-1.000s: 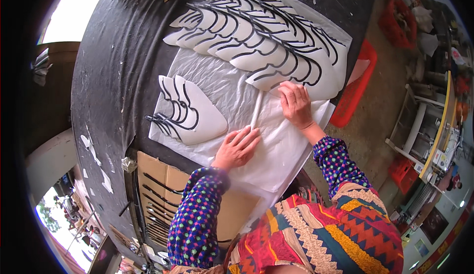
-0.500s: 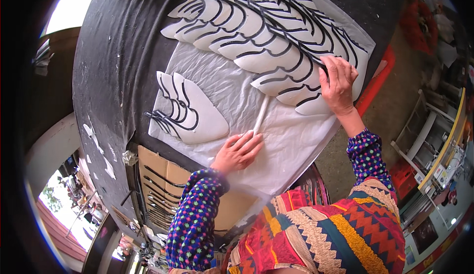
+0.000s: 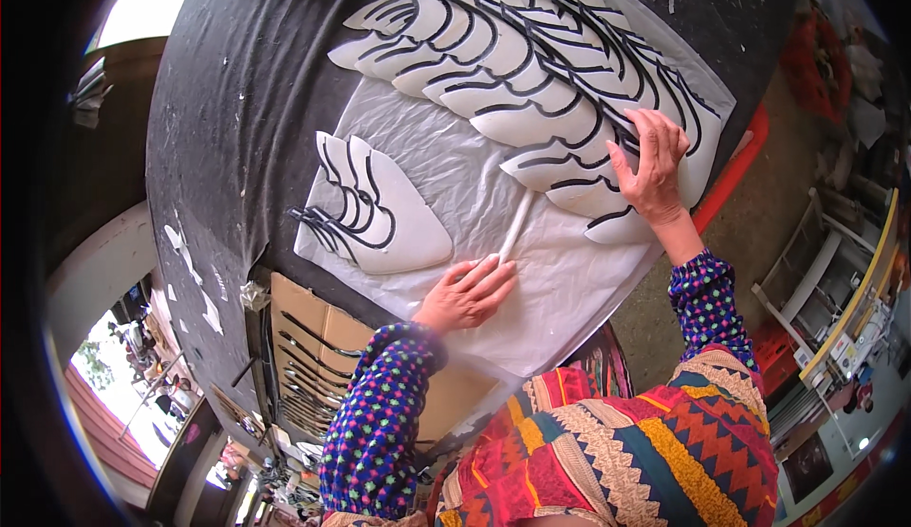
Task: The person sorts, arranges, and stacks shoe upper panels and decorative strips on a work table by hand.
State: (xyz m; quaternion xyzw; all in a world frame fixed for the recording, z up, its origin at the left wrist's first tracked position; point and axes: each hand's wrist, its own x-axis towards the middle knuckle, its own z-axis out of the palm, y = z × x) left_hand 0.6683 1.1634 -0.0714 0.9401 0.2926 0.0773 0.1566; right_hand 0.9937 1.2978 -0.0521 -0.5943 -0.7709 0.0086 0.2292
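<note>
A large white piece with black curved lines and a scalloped, feather-like edge (image 3: 531, 114) lies on a wrinkled, translucent white sheet (image 3: 446, 162). My right hand (image 3: 655, 171) is over its right-hand part, thumb and fingers apart; nothing shows in its grasp. My left hand (image 3: 467, 295) lies palm down on the sheet, fingers stretched out. Its fingertips cover the lower end of a thin white strip (image 3: 516, 223), whose upper end reaches toward the scalloped edge. A smaller white piece with similar black lines (image 3: 403, 209) sits apart on the left.
A dark, creased covering (image 3: 237, 129) spreads under the sheet and curves down at the left. Below it, several slender dark tools (image 3: 308, 375) lie on cardboard (image 3: 327, 314). Along the right edge runs a red rim (image 3: 731, 185). A pale frame (image 3: 821, 261) stands farther right.
The whole scene has shifted slightly to the right and down in view. My right thumb and fingers have spread a little. My left hand keeps its place at the strip's end.
</note>
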